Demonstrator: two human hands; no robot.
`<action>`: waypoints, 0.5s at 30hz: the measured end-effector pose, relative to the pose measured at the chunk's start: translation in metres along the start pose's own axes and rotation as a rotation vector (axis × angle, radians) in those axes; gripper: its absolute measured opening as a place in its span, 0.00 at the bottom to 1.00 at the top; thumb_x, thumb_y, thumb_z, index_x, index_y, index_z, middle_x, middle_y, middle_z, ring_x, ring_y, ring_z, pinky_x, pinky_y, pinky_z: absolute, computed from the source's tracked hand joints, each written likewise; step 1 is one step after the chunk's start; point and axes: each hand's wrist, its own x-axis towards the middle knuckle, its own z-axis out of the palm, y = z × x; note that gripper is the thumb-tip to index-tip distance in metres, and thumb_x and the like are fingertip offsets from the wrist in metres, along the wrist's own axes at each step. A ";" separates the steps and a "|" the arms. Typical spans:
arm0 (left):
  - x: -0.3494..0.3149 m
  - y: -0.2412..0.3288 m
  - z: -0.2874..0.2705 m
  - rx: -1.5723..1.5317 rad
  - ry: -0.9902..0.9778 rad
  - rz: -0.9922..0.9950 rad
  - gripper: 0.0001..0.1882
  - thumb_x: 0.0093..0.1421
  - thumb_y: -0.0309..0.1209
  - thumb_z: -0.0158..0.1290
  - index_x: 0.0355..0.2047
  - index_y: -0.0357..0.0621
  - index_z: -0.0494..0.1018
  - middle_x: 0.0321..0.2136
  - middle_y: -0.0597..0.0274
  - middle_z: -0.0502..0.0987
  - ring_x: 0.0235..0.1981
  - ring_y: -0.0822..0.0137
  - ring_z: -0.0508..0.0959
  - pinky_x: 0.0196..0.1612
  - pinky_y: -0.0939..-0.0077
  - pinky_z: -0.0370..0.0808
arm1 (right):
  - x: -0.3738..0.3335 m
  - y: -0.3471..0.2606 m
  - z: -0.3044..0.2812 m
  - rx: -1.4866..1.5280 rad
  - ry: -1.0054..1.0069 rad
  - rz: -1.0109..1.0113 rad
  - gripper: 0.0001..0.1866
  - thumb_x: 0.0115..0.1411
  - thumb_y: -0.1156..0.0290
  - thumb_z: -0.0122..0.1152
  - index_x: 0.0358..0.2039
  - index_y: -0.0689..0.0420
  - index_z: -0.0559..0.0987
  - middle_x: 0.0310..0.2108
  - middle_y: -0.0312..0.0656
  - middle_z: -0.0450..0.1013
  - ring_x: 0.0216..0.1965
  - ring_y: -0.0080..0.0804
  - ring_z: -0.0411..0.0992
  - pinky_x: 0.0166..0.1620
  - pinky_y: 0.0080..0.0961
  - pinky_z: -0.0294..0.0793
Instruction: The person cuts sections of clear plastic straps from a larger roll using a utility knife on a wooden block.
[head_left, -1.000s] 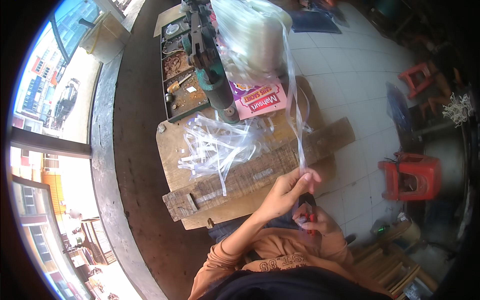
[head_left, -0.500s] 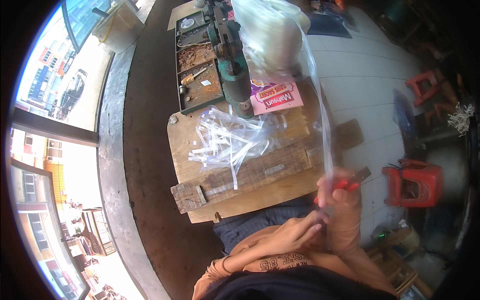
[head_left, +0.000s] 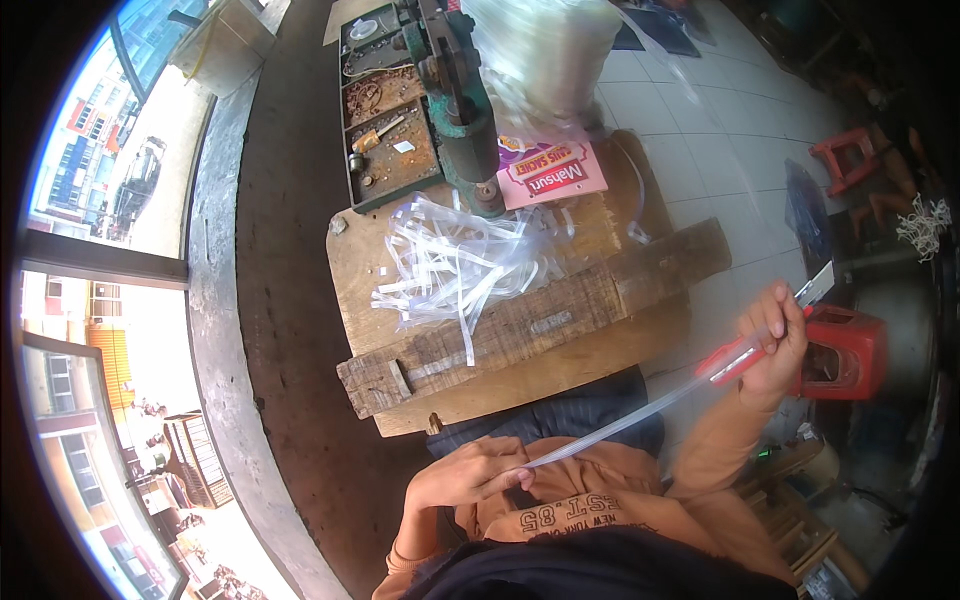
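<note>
My left hand [head_left: 472,474], low in front of my body, pinches one end of a clear plastic strip [head_left: 622,424]. The strip slants up to the right, taut, to my right hand [head_left: 776,345]. That hand is closed round a red-handled cutter knife [head_left: 727,364], its blade pointing up and away, with the strip running along the handle. How the strip's far end sits under my fingers is hidden. On the wooden bench lies a tangled pile of clear and white plastic strips [head_left: 470,262].
A green hand press [head_left: 465,135] stands on the bench [head_left: 350,255] beside a compartment tray [head_left: 400,165] with bits in it. Behind are a pink carton piece [head_left: 555,178] and a large bundle of clear plastic [head_left: 545,65]. A wooden beam [head_left: 580,310] crosses the front. Red stools [head_left: 845,350] are at the right.
My hands have moved apart: the right up and to the right with the cutter knife, the left to the left. The strip, earlier hanging from above, now stretches between them.
</note>
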 end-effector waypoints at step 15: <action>0.031 0.035 -0.032 0.690 0.776 -0.114 0.22 0.50 0.26 0.58 0.47 0.48 0.71 0.42 0.54 0.70 0.41 0.55 0.71 0.43 0.65 0.71 | -0.018 0.004 0.032 -0.579 -0.053 0.023 0.10 0.60 0.68 0.53 0.29 0.63 0.71 0.15 0.37 0.65 0.13 0.14 0.55 0.15 0.11 0.48</action>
